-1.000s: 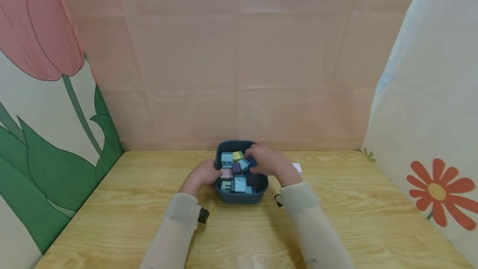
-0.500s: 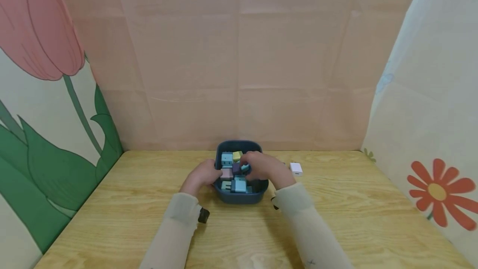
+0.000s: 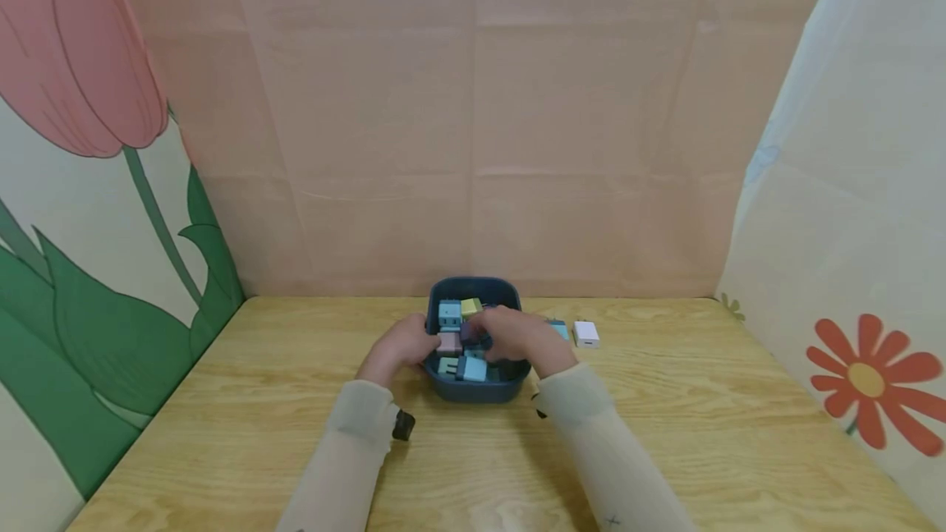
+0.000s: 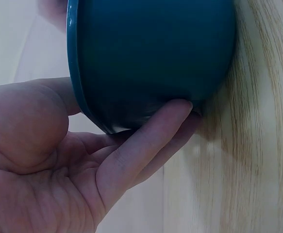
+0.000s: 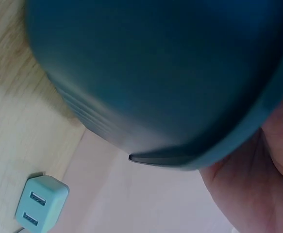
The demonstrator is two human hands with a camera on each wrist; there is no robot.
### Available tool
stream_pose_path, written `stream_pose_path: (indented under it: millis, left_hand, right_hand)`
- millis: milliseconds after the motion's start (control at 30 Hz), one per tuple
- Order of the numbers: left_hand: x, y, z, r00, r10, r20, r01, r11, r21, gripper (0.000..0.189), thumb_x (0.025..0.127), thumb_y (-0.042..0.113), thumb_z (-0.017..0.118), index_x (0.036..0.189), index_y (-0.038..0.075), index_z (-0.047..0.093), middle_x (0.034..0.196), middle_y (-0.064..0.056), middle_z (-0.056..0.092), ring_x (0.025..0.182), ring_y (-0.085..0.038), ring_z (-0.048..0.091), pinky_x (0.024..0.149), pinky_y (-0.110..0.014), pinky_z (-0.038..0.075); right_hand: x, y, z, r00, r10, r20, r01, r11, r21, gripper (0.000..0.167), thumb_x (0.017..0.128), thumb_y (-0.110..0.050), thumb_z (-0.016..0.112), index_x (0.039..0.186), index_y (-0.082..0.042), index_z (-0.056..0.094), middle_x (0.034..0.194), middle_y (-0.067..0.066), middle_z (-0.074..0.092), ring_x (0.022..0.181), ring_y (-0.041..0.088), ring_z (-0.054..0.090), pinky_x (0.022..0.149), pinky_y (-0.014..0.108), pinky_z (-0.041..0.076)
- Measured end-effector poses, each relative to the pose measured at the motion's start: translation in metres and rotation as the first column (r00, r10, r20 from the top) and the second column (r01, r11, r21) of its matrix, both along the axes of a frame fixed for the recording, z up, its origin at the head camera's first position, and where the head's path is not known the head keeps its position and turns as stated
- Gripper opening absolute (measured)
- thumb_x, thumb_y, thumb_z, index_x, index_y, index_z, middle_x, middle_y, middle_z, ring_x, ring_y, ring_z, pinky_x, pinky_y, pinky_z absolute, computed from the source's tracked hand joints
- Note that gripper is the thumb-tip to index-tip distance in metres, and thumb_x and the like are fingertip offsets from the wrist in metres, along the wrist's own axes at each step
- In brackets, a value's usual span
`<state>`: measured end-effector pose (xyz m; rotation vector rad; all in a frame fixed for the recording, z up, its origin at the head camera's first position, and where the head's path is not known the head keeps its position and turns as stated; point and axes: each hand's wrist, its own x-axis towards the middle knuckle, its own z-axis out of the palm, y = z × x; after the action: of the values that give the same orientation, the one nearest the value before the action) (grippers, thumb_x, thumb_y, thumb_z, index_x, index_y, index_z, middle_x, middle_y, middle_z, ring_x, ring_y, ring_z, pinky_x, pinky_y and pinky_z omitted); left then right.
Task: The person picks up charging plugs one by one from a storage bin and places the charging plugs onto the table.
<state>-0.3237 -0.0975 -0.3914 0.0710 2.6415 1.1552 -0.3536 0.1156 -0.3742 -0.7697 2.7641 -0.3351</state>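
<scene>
A dark blue plastic bin (image 3: pixel 476 391) stands on the table with several USB charger plugs in it: light blue (image 3: pixel 449 314), yellow (image 3: pixel 470 307), pink (image 3: pixel 448 343) and dark purple. My left hand (image 3: pixel 402 345) grips the bin's left wall, thumb over the rim and fingers against the outside, as the left wrist view also shows (image 4: pixel 141 145). Over the right rim reaches my right hand (image 3: pixel 517 339), its fingers bent down among the plugs near the middle. Those fingertips are hidden, so whether they pinch a plug is unclear. The right wrist view shows mostly the bin's outer wall (image 5: pixel 151 82).
To the right of the bin, a light blue charger plug (image 3: pixel 559 329) and a white charger plug (image 3: pixel 587 335) lie on the wooden table (image 3: pixel 665 417). A pinkish cloth backdrop (image 3: pixel 473 146) rises at the table's far edge, with flower-printed sheets at both sides.
My right hand has moved left and lower into the bin, uncovering the white plug and then the light blue plug on the table. The left hand and bin have stayed in place.
</scene>
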Motion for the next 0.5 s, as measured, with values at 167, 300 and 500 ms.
stream_pose_path:
  millis: [167,300,500]
  left_hand:
    - [-0.0005,-0.0002,-0.0009,1.0,0.001,-0.002,-0.001,1.0,0.004,0.034,0.11,0.018,0.059,0.136,-0.004,0.061,0.117,-0.018,0.071,0.09,-0.026,0.071,0.081,-0.04,0.063]
    - [-0.0015,-0.0003,-0.0016,1.0,-0.002,-0.003,0.002,1.0,0.004,0.033,0.11,0.018,0.059,0.134,-0.004,0.061,0.116,-0.018,0.072,0.089,-0.026,0.072,0.08,-0.039,0.063]
    - [-0.0023,-0.0007,-0.0022,1.0,-0.001,0.002,0.001,1.0,0.009,0.033,0.11,0.018,0.059,0.133,-0.004,0.062,0.116,-0.018,0.072,0.088,-0.025,0.071,0.079,-0.039,0.063]
  right_hand:
    - [0.0004,-0.0006,-0.0023,1.0,-0.009,-0.011,0.009,0.999,0.034,0.03,0.095,-0.011,0.084,0.124,-0.017,0.08,0.126,0.003,0.078,0.11,0.02,0.068,0.111,0.05,0.058]
    - [0.0013,-0.0006,-0.0028,1.0,0.001,-0.017,0.0,0.999,0.036,0.031,0.095,-0.01,0.084,0.125,-0.017,0.081,0.129,0.004,0.078,0.114,0.02,0.069,0.112,0.05,0.058]
    - [0.0043,-0.0025,-0.0029,1.0,0.005,-0.015,-0.005,0.998,0.056,0.035,0.096,-0.01,0.083,0.129,-0.019,0.08,0.134,0.005,0.077,0.119,0.021,0.07,0.114,0.052,0.057]
